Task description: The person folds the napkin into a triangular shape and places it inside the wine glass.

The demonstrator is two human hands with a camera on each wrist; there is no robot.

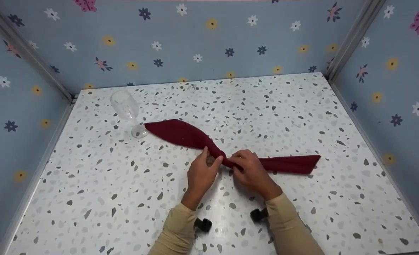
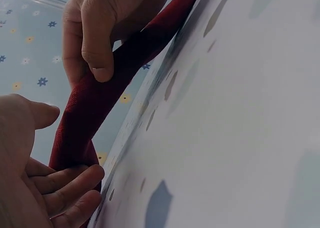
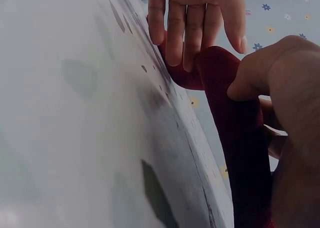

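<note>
A dark red cloth napkin stretches across the table as a long band, broad and leaf-shaped at its left end, narrow and slanted at its right. At its bunched middle, my right hand pinches it between thumb and fingers. Beside that spot is my left hand, its thumb raised apart from the fingers. In the right wrist view the fingers of the left hand are nearly straight and lie against the napkin. The left wrist view has them under a bend of the cloth.
A clear stemmed glass lies on its side at the back left, its foot close to the napkin's left tip. The speckled white table is bordered by blue flowered panels at the back and both sides.
</note>
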